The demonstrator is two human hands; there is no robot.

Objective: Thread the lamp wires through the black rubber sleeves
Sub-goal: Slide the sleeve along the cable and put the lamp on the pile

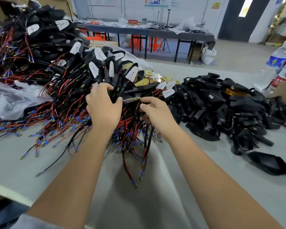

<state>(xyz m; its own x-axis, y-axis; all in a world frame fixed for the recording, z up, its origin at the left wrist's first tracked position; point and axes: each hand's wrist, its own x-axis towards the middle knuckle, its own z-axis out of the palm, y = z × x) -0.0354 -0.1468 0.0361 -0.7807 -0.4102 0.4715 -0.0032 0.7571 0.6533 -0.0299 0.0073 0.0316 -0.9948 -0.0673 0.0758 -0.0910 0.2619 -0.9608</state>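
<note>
Two bare forearms enter from the near edge, uncovered from elbow to wrist. Left hand and right hand: no gloves, rings, watch or bands visible. Pale grey-blue sleeve edge at near left corner, bunched above the left elbow. Nails short, unpainted where seen.

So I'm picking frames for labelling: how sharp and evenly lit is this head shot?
Head view: soft, even lighting with only a faint shadow under the arms; both the left hand and right hand look slightly blurred; wide-angle lens bends the water bottles at the right edge; background tables are soft.
</note>
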